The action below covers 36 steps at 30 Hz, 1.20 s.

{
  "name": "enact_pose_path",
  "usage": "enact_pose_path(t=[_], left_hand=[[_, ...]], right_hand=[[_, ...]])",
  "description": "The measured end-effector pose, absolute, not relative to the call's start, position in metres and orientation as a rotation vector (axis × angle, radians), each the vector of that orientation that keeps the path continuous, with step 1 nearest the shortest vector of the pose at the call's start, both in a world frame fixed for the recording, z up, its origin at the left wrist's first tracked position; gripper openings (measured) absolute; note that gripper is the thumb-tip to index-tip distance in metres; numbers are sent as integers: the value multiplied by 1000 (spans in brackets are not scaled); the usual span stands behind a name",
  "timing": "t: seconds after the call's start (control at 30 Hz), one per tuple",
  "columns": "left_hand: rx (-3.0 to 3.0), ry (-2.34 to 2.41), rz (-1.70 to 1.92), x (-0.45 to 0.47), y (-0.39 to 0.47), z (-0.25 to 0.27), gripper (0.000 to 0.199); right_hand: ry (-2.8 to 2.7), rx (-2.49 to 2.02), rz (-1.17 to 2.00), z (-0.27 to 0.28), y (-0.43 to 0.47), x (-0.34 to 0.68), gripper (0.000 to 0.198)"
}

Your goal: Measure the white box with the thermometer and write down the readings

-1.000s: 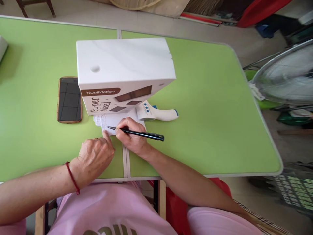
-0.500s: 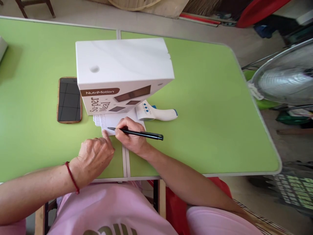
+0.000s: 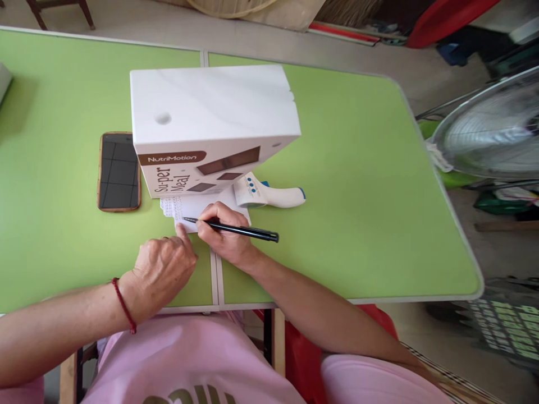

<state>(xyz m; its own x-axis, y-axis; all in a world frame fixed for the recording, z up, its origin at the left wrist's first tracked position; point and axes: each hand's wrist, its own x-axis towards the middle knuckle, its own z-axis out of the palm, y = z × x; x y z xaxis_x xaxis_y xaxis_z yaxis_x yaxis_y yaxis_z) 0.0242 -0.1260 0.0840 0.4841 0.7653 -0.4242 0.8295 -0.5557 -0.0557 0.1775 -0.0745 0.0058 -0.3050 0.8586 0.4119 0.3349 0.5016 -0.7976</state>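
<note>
One box [image 3: 217, 106] — contents hidden, held pen [image 3: 252, 232]

One pen [image 3: 246, 229], one phone [image 3: 119, 178], one thermometer [image 3: 275, 196]

Near the middle of the frame, I see the right hand [image 3: 229, 242] and its pen [image 3: 252, 231] have crept slightly leftward over the paper [image 3: 196, 206]; at the right edge, the fan's [image 3: 490, 134] pale streaks have shifted.

One head-worn camera, set above and on the near side of the NutriMotion Su-per Meal box [image 3: 214, 106], aimed forward-down. Black pen [image 3: 252, 231] framed close-in, nearer than box; floor [image 3: 138, 25] caught beyond it.
</note>
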Motion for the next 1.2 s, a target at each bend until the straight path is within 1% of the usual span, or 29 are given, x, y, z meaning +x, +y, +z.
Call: enact_pose_path(t=[0.3,0.47,0.67,0.73,0.83,1.0,1.03,1.13,1.17,1.2], left_hand=[[2561,1393,-631,26,-125,83,47],[2562,1391,-622,25,-126,83,46],[2571,1427,-587,23,-128,79,45],[2582,1441,-566,23,-128,78,44],[2581,1457,-562,23,-128,77,44],[2567,1471,-524,21,-126,75,40],[2576,1484,-478,20,-125,73,35],[2605,1516,-298,14,-117,69,14],[2619,1537,-222,11,-114,68,16],[2644,1572,-121,7,-111,69,23]], right_hand=[[-1876,-1031,733,6,-75,177,14],[-1879,-1008,723,7,-74,177,14],[-1846,-1024,790,8,-74,179,13],[-1845,-1034,763,13,-75,181,11],[-1913,-998,619,24,-74,187,9],[-2205,-689,265,39,-68,205,22],[-2288,-688,198,42,-67,210,23],[-2467,-800,46,47,-67,224,23],[-2490,-848,5,48,-68,229,22],[-2500,-896,-38,48,-68,232,21]])
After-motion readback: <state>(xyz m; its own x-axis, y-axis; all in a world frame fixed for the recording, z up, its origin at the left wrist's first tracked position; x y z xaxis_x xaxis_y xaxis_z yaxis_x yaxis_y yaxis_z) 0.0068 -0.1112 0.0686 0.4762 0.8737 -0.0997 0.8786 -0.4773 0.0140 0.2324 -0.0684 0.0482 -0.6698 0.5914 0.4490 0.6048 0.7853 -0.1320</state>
